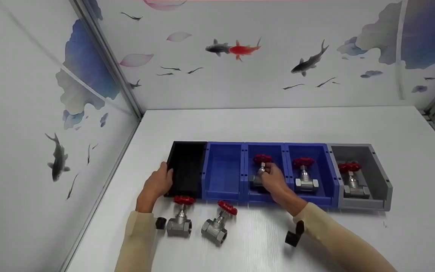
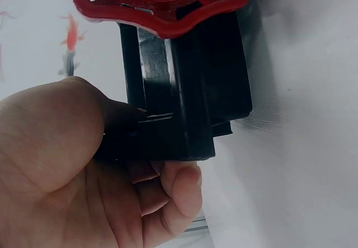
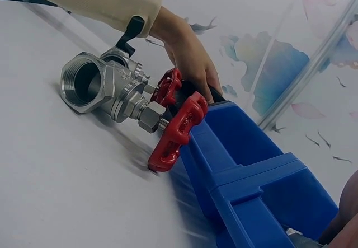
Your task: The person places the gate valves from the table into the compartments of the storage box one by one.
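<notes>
My left hand [image 1: 158, 182] grips the outer side wall of a black bin [image 1: 185, 170] at the left end of a row. In the left wrist view its thumb lies on one side of that wall, fingers curled on the other. My right hand [image 1: 275, 180] reaches into the middle blue bin [image 1: 266, 197] and pinches a gate valve [image 1: 261, 158] just below its red handwheel. Part of that valve's steel body is hidden behind the fingers. In front of the black bin stands another gate valve [image 1: 179, 226], with a tilted gate valve [image 1: 215, 228] to its right.
Left of the middle bin is a blue bin [image 1: 224, 170] with nothing in it. Rightward, a blue bin [image 1: 325, 198] holds a gate valve [image 1: 306, 183], and a grey bin [image 1: 381, 189] holds another gate valve [image 1: 355, 189]. Printed panels [image 1: 270, 87] enclose the white table [image 1: 270, 124].
</notes>
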Demonstrator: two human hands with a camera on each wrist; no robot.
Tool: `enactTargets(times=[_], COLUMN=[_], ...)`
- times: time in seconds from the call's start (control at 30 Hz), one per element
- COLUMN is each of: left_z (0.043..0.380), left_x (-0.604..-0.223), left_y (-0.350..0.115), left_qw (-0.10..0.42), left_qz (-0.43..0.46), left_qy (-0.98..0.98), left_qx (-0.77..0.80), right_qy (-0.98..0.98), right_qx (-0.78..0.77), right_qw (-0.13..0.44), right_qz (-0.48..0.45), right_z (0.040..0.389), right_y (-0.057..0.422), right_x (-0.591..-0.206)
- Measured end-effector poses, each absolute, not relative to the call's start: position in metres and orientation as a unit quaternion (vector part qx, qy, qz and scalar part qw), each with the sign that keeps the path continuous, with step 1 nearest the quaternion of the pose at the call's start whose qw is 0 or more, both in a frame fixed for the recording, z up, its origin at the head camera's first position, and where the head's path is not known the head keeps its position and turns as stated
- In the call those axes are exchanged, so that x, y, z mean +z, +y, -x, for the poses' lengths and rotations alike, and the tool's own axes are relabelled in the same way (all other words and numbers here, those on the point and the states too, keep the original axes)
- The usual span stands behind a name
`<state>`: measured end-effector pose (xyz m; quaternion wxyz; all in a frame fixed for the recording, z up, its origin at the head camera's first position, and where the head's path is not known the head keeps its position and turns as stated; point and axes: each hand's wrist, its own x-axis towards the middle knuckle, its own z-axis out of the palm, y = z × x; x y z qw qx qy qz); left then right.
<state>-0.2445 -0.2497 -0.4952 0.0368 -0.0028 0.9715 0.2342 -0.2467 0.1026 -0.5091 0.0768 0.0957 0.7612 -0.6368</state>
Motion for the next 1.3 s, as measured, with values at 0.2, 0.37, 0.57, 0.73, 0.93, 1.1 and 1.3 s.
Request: enactTargets(times=[0.2,0.37,0.57,0.73,0.93,1.1,1.3], left_z=[0.2450,0.2451,0.2444,0.2450,0.2454,0.2450,0.2445], left_x=[-0.4950,-0.4949,-0.4960,-0.4956,-0.4962,-0.4961,-0.4953], left_y=[-0.2500,-0.2502,-0.2505,-0.2502,-0.2502,-0.2496,-0.2493], left_qw=[0.036,0.036,0.035,0.034,0.030,0.027,0.025], left_qz=[0.000,0.000,0.001,0.004,-0.004,-0.005,-0.001], left_qy=[0.971,0.972,0.972,0.972,0.971,0.971,0.970], left_qx=[0.234,0.234,0.234,0.232,0.236,0.239,0.242], right_qy=[0.760,0.763,0.762,0.761,0.757,0.761,0.766], right_qx=[-0.637,-0.635,-0.635,-0.636,-0.641,-0.635,-0.627], right_qw=[0.083,0.081,0.084,0.090,0.094,0.100,0.107], right_qz=[-0.094,-0.091,-0.091,-0.092,-0.085,-0.087,-0.093], right_z=[0.2471,0.2479,0.2484,0.2485,0.2477,0.2483,0.2472], right_y=[0.1032,0.1033,0.1042,0.1051,0.1047,0.1052,0.1063], right_x=[-0.5096,-0.5110,-0.5115,-0.5105,-0.5096,-0.5099,-0.5086])
